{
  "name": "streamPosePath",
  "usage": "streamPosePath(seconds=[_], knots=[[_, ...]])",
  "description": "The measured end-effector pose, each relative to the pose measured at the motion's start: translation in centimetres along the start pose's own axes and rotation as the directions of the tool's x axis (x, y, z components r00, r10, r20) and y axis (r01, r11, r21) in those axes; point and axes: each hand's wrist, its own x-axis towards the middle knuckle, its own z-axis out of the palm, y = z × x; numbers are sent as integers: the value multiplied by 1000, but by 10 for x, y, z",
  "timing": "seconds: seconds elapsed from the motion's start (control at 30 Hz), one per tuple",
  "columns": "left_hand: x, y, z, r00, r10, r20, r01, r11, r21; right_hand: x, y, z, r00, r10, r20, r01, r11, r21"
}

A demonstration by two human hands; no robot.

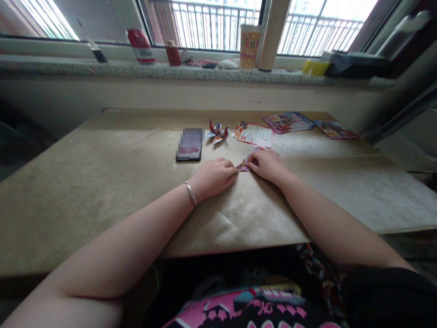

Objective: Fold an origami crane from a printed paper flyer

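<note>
Between my two hands, on the table, lies a small piece of colourful printed folded paper (243, 167). My left hand (217, 175), with a silver bracelet at its wrist, has its fingers together on the paper's left corner. From the right, my right hand (267, 165) is closed on the same paper, thumb and fingertips pinching it and covering much of it. Just beyond sits a folded paper figure (218, 132) with pointed tips. A phone (190, 145) lies left of that figure, its screen blurred.
Printed sheets, one with a white panel (256, 135), lie past my right hand. A stack of colourful leaflets (289, 122) and another pile (336, 129) are farther right. The stone windowsill (112, 69) holds a red can (140, 46), a patterned cup (250, 47) and a yellow object (316, 68).
</note>
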Motion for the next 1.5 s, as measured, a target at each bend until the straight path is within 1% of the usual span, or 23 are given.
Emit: streamPosePath(seconds=[0.1,0.2,0.33,0.4,0.47,0.57,0.63,0.77,0.87,1.03,1.23,1.4,1.5], knots=[[0,2,-1,1000,-2,5,2,1000,10,-3,-4,-2,1000,-2,-23,1,1000,-27],[0,3,-2,1000,-1,19,1,1000,25,-8,-8,-3,998,-31,-55,26,994,-103],[1,3,-2,999,-13,35,12,1000,25,-13,-17,-5,984,-136,-116,102,960,-260],[1,3,-1,999,-12,41,11,1000,22,-13,-21,-5,976,-185,-114,148,949,-279],[0,2,-1,999,-8,40,7,1000,21,-11,-22,-3,978,-192,-84,169,959,-226],[0,-1,0,1000,1,27,-2,1000,12,-6,-20,1,991,-128,-49,123,988,-93],[0,-2,0,1000,5,22,-5,1000,-3,-4,-16,4,995,-95,-42,94,995,-22],[1,-5,0,1000,11,26,-10,999,-38,0,-10,6,996,-77,-41,80,995,68],[1,-5,0,1000,9,17,-8,999,-40,1,-9,7,997,-71,-41,75,993,94],[1,-2,2,1000,7,-2,-7,1000,-18,2,-8,8,996,-73,-43,76,993,92],[2,0,-1,1000,20,4,-20,999,26,4,-6,9,997,-69,-43,73,992,104],[2,6,-7,998,-54,-32,57,992,112,5,-5,10,998,-49,-41,54,991,122],[2,8,-9,998,-59,-27,62,990,130,5,-5,10,998,-41,-38,45,992,120]])
